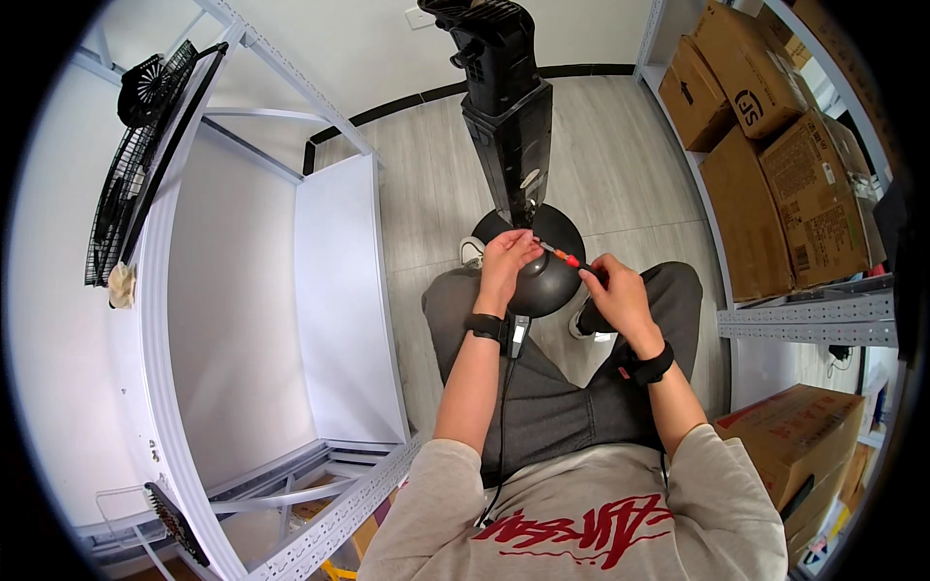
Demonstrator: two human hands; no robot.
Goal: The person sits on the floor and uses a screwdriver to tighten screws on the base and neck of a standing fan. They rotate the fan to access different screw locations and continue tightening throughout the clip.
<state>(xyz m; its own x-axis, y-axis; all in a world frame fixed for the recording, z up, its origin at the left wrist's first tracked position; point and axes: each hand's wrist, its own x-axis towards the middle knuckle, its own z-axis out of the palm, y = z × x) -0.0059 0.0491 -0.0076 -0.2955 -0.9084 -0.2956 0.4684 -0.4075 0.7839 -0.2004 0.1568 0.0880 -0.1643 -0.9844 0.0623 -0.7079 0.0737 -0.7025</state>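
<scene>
My right hand (pixel 618 298) is closed round the dark handle of a screwdriver (pixel 570 259) with red and orange sections. Its shaft points up and left toward the fingers of my left hand (pixel 509 259). Those fingers are pinched together at the bottom of a tall black fan column (pixel 513 145); what they hold, if anything, is too small to make out. Below the column is a round, glossy black base (pixel 547 283), between my legs. A pale mark or small part (pixel 530 180) shows low on the column's front.
To the left, a white shelf (pixel 334 290) carries a black fan grille (pixel 131 184) and a beige cloth-like thing (pixel 122 286). Cardboard boxes (pixel 741 208) fill the right rack, with another box (pixel 794 436) lower down. A cable (pixel 502 416) runs from my left wrist device (pixel 519 337).
</scene>
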